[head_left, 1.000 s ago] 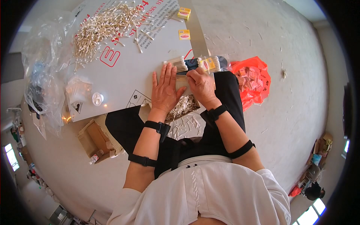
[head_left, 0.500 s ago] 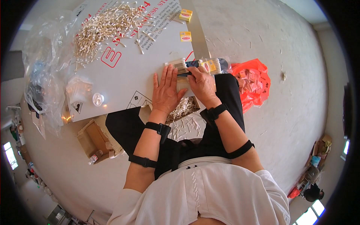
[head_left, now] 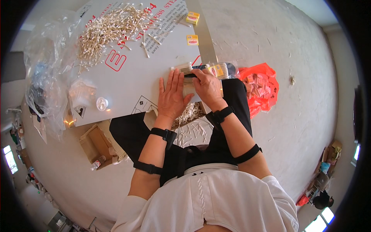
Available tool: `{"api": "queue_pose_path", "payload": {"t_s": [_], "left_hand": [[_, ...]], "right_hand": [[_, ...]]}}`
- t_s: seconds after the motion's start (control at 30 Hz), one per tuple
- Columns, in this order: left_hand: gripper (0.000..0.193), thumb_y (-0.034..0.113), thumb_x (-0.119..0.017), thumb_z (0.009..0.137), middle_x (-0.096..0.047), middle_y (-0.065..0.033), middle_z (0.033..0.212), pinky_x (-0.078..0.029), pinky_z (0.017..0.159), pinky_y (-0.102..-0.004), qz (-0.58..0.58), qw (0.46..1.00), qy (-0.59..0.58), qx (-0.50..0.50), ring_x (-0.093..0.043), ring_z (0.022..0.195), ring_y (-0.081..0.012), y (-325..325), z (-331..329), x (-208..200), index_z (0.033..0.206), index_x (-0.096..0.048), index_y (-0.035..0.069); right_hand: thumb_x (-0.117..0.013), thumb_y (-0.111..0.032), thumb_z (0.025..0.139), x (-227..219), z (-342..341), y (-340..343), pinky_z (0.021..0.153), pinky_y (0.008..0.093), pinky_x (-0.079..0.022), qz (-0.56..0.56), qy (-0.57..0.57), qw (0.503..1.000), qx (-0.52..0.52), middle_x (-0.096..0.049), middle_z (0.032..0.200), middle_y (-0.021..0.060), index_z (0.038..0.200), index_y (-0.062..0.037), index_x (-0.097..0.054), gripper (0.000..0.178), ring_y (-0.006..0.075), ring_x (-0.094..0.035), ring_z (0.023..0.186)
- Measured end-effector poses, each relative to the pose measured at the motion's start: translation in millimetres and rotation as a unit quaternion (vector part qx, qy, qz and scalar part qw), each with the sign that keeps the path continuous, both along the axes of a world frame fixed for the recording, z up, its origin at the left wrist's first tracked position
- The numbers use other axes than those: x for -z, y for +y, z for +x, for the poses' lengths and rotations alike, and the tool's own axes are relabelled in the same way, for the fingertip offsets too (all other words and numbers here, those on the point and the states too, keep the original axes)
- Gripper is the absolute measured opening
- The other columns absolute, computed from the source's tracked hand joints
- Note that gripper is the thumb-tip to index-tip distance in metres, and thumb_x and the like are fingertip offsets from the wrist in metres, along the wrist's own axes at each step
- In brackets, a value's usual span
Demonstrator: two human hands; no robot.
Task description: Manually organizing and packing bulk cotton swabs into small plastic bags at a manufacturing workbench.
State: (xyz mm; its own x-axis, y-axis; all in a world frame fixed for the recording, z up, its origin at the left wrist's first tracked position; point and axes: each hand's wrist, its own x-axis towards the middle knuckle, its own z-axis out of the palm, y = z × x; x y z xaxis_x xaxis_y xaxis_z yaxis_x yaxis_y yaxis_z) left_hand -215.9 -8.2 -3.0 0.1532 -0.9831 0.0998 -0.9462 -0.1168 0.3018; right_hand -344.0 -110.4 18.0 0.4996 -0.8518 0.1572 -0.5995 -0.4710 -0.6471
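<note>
My left hand (head_left: 172, 96) lies flat with its fingers stretched out, fingertips against the left side of a row of cotton swabs (head_left: 187, 81) at the table's near right edge. My right hand (head_left: 208, 88) is closed, its index finger bent down at the right side of that row. What its fingers pinch, if anything, is hidden. Something dark (head_left: 195, 67) shows beside the fingertips; its kind is unclear. Just beyond my right hand lies a clear pack of cotton swabs with a yellow label (head_left: 216, 70).
A large heap of loose swabs (head_left: 112, 33) covers the table's far left. Two small yellow boxes (head_left: 192, 40) sit at its right edge. A red plastic bag (head_left: 264, 92) with small packets is at right. A carton of swabs (head_left: 191, 112) sits below my hands, a round clear cup (head_left: 102, 103) at left.
My right fingers have shifted very slightly left at the swab row. My left hand stays flat in nearly the same place. The whole view has moved a little.
</note>
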Motion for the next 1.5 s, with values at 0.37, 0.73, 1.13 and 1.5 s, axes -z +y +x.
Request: {"api": "queue_pose_path", "payload": {"t_s": [0.37, 0.73, 1.13, 1.5], "left_hand": [[0.082, 0.053, -0.055, 0.091, -0.024, -0.0113, 0.160, -0.011, 0.119, -0.0546, 0.009, 1.000, 0.005, 0.001, -0.019, 0.150, -0.0266, 0, 1, -2, 0.152, -0.027, 0.005], [0.081, 0.053, -0.055, 0.091, -0.024, -0.0135, 0.160, -0.011, 0.119, -0.0545, 0.001, 1.000, 0.003, 0.005, -0.021, 0.149, -0.0285, 0, 0, -1, 0.150, -0.030, 0.003], [0.079, 0.052, -0.053, 0.092, -0.025, -0.0119, 0.160, -0.012, 0.119, -0.0543, -0.004, 1.000, 0.002, 0.002, -0.021, 0.149, -0.0286, 1, 0, -1, 0.150, -0.031, 0.003], [0.079, 0.044, -0.058, 0.091, -0.027, -0.0122, 0.158, -0.014, 0.119, -0.0518, 0.006, 1.000, 0.004, 0.006, -0.022, 0.148, -0.0290, 4, 3, -2, 0.151, -0.028, 0.003]], "right_hand": [[-0.062, -0.014, 0.085, 6, 3, -6, 0.063, 0.0453, -0.052, -0.007, -0.007, 1.000, -0.019, -0.063, 0.081, 0.0114, 0.091, -0.0111, -0.069, 0.010, 0.0342, -0.065, 0.074], [-0.066, -0.012, 0.083, 6, 19, -23, 0.066, 0.0422, -0.052, -0.039, -0.009, 0.999, -0.012, -0.063, 0.084, 0.0106, 0.091, -0.0104, -0.070, 0.009, 0.0336, -0.065, 0.078], [-0.068, -0.013, 0.081, 10, 26, -37, 0.065, 0.0429, -0.051, -0.019, -0.014, 0.999, -0.025, -0.061, 0.085, 0.0100, 0.083, -0.0090, -0.066, 0.005, 0.0335, -0.064, 0.077], [-0.077, -0.010, 0.072, -21, -6, -58, 0.074, 0.0393, -0.052, 0.117, 0.008, 0.976, -0.183, -0.061, 0.091, 0.0118, 0.108, -0.0060, -0.066, 0.038, 0.0271, -0.065, 0.086]]}}
